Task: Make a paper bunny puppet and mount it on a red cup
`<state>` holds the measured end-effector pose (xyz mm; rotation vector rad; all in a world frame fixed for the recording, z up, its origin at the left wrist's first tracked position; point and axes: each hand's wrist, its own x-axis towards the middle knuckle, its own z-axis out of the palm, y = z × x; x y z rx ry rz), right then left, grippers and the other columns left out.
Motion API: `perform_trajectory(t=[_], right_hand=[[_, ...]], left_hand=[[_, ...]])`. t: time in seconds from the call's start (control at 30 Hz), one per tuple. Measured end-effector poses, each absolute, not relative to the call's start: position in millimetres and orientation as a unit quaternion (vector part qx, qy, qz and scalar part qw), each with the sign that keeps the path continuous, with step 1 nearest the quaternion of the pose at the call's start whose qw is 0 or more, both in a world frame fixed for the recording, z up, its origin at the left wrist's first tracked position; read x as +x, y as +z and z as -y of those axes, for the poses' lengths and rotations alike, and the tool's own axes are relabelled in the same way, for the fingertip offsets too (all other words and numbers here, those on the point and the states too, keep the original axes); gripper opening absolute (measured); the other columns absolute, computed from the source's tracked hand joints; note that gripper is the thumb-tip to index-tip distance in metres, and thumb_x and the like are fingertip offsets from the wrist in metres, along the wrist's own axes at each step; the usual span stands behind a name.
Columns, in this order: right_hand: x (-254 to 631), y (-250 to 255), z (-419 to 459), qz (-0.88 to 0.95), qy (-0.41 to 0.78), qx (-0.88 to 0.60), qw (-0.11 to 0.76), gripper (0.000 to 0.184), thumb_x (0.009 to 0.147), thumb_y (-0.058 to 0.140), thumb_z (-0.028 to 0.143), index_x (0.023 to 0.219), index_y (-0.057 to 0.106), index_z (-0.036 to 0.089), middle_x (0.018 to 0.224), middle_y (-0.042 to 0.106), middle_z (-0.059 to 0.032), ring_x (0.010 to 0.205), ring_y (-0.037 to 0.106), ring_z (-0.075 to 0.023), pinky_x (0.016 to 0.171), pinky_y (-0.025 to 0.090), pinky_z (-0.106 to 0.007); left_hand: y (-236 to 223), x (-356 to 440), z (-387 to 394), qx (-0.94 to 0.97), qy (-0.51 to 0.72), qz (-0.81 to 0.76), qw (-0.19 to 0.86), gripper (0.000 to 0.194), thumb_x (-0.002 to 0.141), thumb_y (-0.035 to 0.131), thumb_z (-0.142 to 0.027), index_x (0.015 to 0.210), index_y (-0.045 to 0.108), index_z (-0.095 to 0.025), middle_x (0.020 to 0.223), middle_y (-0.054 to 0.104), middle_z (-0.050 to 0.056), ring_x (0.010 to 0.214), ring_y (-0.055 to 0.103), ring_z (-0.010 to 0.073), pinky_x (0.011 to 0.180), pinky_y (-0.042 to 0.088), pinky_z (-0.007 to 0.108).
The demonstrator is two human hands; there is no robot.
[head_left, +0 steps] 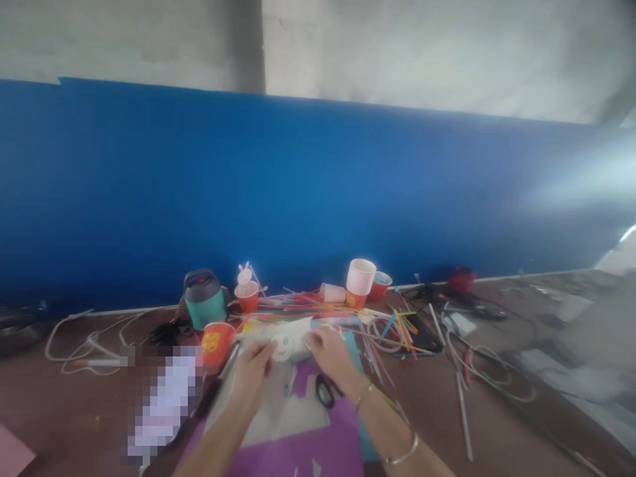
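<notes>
A round white paper cutout with a face drawn on it (pixel 283 347) lies between my hands, above a white sheet (pixel 263 417). My left hand (pixel 252 371) has its thumb and fingers closed at the cutout's left edge. To its right, my right hand (pixel 328 352) is pinched near some white paper; what it holds is too blurred to name. Black-handled scissors (pixel 326 391) rest just below the right hand. Beside them is a purple paper scrap (pixel 305 379). Purple paper (pixel 298 457) lies under the white sheet, nearest me.
Behind my hands stand a red paper cup (pixel 217 346), a teal bottle (pixel 205 305) and a stack of paper cups (pixel 361 278). Colourful straws (pixel 402 328) are scattered at right, near white cables (pixel 497 364). A blue partition (pixel 318 192) closes the table's back.
</notes>
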<state>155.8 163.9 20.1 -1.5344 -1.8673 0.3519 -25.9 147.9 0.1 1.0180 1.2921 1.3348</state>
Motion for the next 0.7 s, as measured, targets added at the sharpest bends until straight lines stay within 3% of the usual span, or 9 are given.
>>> perform_trajectory(t=[0.13, 0.33, 0.5, 0.7], right_hand=[[170.6, 29.8, -168.9, 0.674, 0.188, -0.602, 0.384, 0.024, 0.086, 0.046, 0.021, 0.086, 0.069, 0.017, 0.077, 0.071, -0.0068, 0.073, 0.063, -0.0191, 0.07, 0.042, -0.028], [187.7, 39.1, -172.2, 0.661, 0.219, -0.587, 0.414, 0.029, 0.084, 0.048, 0.031, 0.081, 0.073, 0.015, 0.073, 0.073, -0.007, 0.07, 0.065, -0.0215, 0.067, 0.046, -0.029], [223.5, 43.1, -182.3, 0.648, 0.08, -0.684, 0.326, 0.034, 0.088, 0.042, 0.028, 0.088, 0.074, 0.015, 0.085, 0.074, -0.0097, 0.079, 0.067, -0.0233, 0.071, 0.047, -0.03], [242.1, 33.6, -208.4, 0.704, 0.042, -0.677, 0.212, 0.028, 0.079, 0.05, 0.009, 0.088, 0.075, 0.017, 0.095, 0.073, -0.0126, 0.092, 0.065, -0.025, 0.081, 0.043, -0.032]], left_hand=[[3.6, -24.6, -147.5, 0.412, 0.546, -0.542, 0.488, 0.035, 0.062, 0.069, -0.05, 0.061, 0.058, -0.017, 0.047, 0.041, -0.007, 0.046, 0.036, 0.0098, 0.047, 0.025, 0.023], [8.9, -19.5, -142.1, 0.416, 0.537, -0.545, 0.491, 0.034, 0.061, 0.07, -0.048, 0.064, 0.061, -0.016, 0.045, 0.039, -0.008, 0.044, 0.032, 0.0083, 0.043, 0.022, 0.022], [7.5, -17.8, -141.7, 0.41, 0.545, -0.546, 0.487, 0.038, 0.058, 0.072, -0.051, 0.065, 0.062, -0.015, 0.047, 0.043, -0.006, 0.044, 0.035, 0.0086, 0.042, 0.023, 0.022], [4.4, -18.4, -143.7, 0.421, 0.553, -0.535, 0.48, 0.039, 0.059, 0.071, -0.053, 0.066, 0.062, -0.015, 0.047, 0.041, -0.006, 0.043, 0.033, 0.0086, 0.042, 0.022, 0.022]])
